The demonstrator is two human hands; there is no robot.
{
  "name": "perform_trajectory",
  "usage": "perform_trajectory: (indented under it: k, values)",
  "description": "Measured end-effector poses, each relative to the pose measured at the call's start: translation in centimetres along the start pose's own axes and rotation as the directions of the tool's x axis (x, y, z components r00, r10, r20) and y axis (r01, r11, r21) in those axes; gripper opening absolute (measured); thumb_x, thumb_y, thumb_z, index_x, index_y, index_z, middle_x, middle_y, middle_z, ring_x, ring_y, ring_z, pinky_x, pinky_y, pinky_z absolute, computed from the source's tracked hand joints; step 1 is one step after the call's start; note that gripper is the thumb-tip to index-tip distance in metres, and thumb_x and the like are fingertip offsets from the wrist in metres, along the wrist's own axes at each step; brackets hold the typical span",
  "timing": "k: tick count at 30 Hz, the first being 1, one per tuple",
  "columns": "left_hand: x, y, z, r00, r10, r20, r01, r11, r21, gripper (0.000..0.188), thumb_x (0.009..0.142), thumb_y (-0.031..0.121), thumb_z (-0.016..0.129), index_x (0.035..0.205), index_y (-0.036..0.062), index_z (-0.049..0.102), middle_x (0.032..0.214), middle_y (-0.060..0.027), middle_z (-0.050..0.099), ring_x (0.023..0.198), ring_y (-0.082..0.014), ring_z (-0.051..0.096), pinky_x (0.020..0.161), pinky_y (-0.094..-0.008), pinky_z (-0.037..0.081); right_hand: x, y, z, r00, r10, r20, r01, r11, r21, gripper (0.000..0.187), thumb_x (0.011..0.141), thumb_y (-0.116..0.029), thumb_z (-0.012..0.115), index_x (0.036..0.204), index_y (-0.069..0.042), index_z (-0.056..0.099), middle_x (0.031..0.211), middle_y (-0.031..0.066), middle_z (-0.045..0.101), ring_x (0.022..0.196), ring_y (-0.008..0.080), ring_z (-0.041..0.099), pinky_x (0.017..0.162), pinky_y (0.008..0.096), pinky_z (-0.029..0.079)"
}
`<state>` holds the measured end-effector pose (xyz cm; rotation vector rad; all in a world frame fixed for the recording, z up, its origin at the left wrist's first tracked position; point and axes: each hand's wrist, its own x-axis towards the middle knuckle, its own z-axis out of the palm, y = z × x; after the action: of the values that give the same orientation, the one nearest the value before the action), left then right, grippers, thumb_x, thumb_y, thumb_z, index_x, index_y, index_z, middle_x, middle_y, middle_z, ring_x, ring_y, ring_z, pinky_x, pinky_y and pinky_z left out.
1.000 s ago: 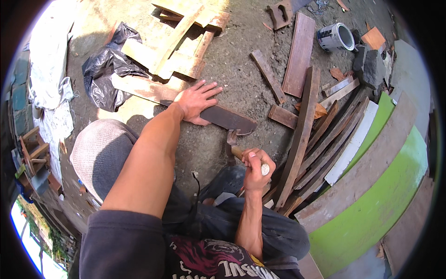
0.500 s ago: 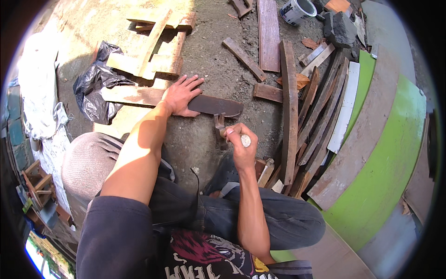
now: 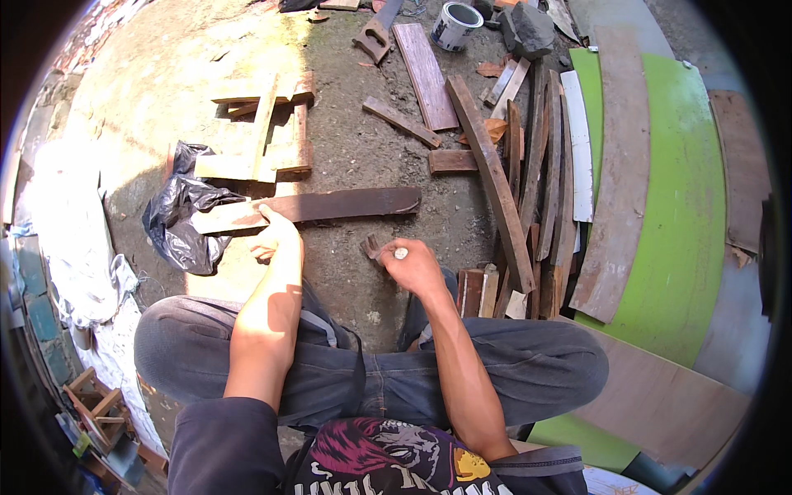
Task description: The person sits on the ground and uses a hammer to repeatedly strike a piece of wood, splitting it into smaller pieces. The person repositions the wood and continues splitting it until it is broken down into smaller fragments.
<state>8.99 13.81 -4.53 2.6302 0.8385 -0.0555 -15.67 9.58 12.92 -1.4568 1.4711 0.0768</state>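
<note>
My left hand (image 3: 280,237) pinches the near edge of a long wooden plank (image 3: 355,204), its thumb on top and its fingers curled below. The plank lies crosswise before me, pale in sun at its left end and dark brown at its right. To the right, my right hand (image 3: 415,268) is closed round a claw hammer (image 3: 370,247). The hammer's claw points left, apart from the plank's near edge, and the pale butt of its handle shows above my fist. Most of the handle is hidden by my fingers.
A black plastic bag (image 3: 177,239) touches the plank's left end. Beyond it lies a nailed wooden frame (image 3: 301,136). A handsaw (image 3: 375,37), a paint can (image 3: 456,26) and a rock (image 3: 528,31) are farther off. Wood strips (image 3: 495,173) and green panels (image 3: 681,214) lie at right.
My left hand has gone from lying flat on the plank to gripping its near edge, farther left. The hammer has come away from the plank's right end, and my view has shifted.
</note>
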Motion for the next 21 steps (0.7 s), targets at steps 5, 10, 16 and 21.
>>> perform_trajectory:
  k: [5, 10, 16, 21]
  values:
    - [8.1, -2.1, 7.3, 0.920, 0.000, 0.392, 0.063, 0.987, -0.148, 0.084, 0.071, 0.075, 0.072, 0.102, -0.0029, 0.065, 0.102, -0.0212, 0.068, 0.096, -0.0287, 0.066, 0.086, -0.0454, 0.052, -0.2, 0.4, -1.8, 0.994, 0.100, 0.053, -0.087, 0.975, -0.206, 0.037, 0.078, -0.025, 0.069, 0.110, -0.006, 0.076, 0.103, 0.0260, 0.072, 0.105, 0.0407, 0.068, 0.092, 0.0449, 0.053]
    - [13.1, 0.0, 8.8, 0.637, -0.122, 0.761, 0.344, 0.928, -0.139, 0.050, 0.092, 0.054, 0.058, 0.104, 0.0076, 0.071, 0.075, -0.0118, 0.068, 0.067, -0.0265, 0.063, 0.071, -0.0431, 0.052, -0.2, -0.4, -2.5, 0.974, 0.202, 0.107, -0.131, 0.876, -0.464, 0.033, 0.079, -0.028, 0.070, 0.100, -0.003, 0.076, 0.098, 0.0203, 0.072, 0.097, 0.0355, 0.069, 0.086, 0.0455, 0.054]
    - [10.1, 0.6, 3.8, 0.160, -0.058, 0.985, 0.855, 0.507, -0.109, 0.043, 0.093, 0.040, 0.064, 0.118, 0.0041, 0.065, 0.086, -0.0107, 0.066, 0.072, -0.0235, 0.062, 0.074, -0.0370, 0.051, 1.6, 2.4, -1.1, 0.929, 0.222, 0.296, -0.046, 0.864, -0.502, 0.032, 0.075, -0.025, 0.071, 0.081, 0.007, 0.072, 0.080, 0.0203, 0.072, 0.070, 0.0301, 0.073, 0.067, 0.0434, 0.056]
    - [1.4, 5.1, -4.8, 0.988, 0.111, 0.109, -0.042, 0.865, -0.500, 0.087, 0.078, 0.047, 0.084, 0.128, -0.0141, 0.049, 0.104, -0.0210, 0.063, 0.092, -0.0296, 0.064, 0.088, -0.0404, 0.051, 2.6, 5.8, 0.3, 0.876, 0.317, 0.365, -0.275, 0.948, -0.161, 0.026, 0.076, -0.010, 0.062, 0.093, 0.008, 0.070, 0.079, 0.0217, 0.071, 0.071, 0.0297, 0.073, 0.057, 0.0434, 0.054]
